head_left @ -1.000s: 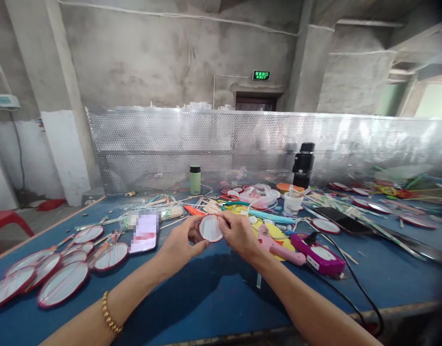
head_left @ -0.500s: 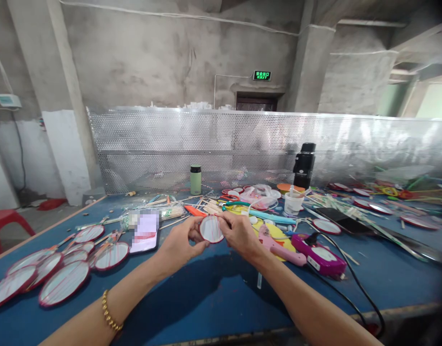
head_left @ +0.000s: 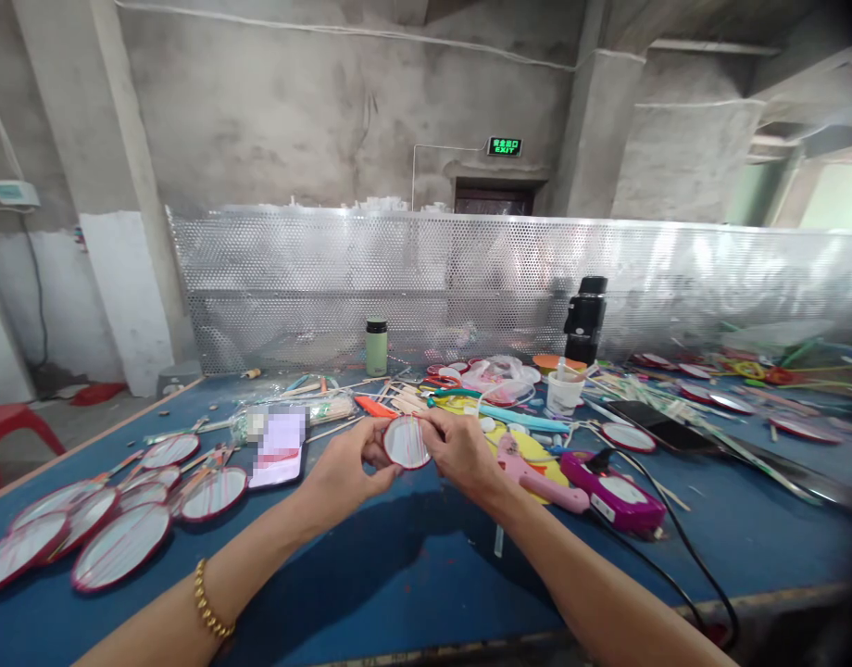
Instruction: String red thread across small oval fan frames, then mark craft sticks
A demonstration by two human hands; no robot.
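Between both hands, above the blue table [head_left: 398,593], is a small round mirror-like disc [head_left: 407,442] with a red rim and pinkish lines across its face. My left hand [head_left: 353,460] grips its left edge, thumb below and fingers curled behind. At its right edge my right hand [head_left: 466,449] pinches the rim, with the fingertips partly hidden. Just behind the disc lies a pointed orange piece [head_left: 374,407]. A pink glue gun [head_left: 541,482] rests to the right of my right hand, and a phone [head_left: 280,449] lies left of my left hand.
Several red-rimmed discs [head_left: 124,547] overlap at the left. A purple power strip [head_left: 617,491] with black cables sits at the right. Further back stand a green bottle [head_left: 376,348], a white cup [head_left: 563,394] and a black flask [head_left: 585,320] before a perforated metal screen [head_left: 315,278].
Both hands keep the same hold on the disc, almost in place. The whole view has shifted very slightly.
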